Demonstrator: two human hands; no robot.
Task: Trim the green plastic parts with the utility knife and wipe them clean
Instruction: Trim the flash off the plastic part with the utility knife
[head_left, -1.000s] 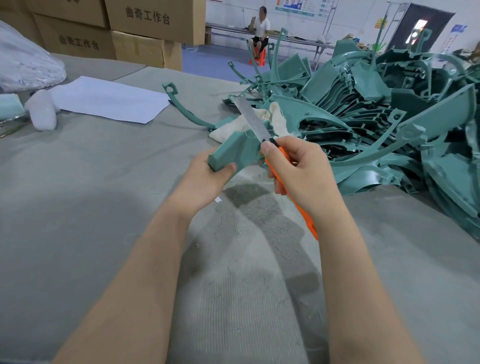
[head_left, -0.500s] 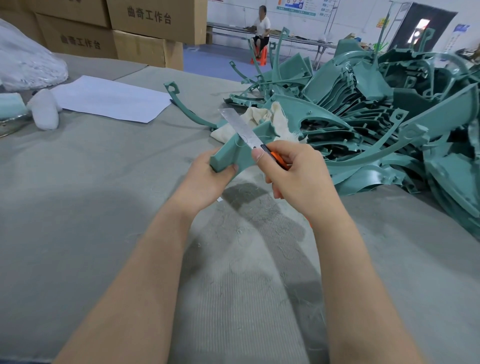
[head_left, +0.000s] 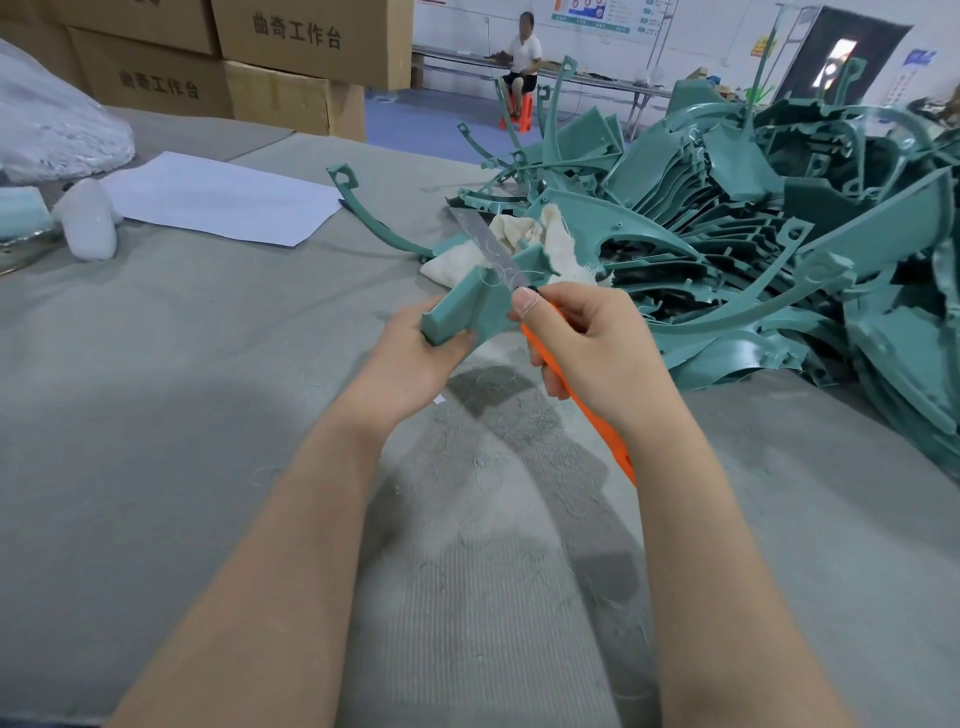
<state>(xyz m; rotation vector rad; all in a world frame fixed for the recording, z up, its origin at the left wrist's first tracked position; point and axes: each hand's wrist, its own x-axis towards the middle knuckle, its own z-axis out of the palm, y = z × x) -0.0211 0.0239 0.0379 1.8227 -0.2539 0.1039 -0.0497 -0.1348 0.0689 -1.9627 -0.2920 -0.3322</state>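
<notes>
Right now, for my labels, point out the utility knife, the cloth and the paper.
utility knife (head_left: 488, 248): head view, blade middle.
cloth (head_left: 449, 266): head view, left end.
paper (head_left: 223, 200): head view, centre.

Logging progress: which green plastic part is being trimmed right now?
The green plastic part held in the left hand, with the orange-handled utility knife in the right hand laid against it; the other green parts lie heaped behind.

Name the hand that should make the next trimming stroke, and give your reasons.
Right. The right hand grips the utility knife, with its blade laid across the green part. The left hand holds that part, so it is best left to steady it.
</notes>
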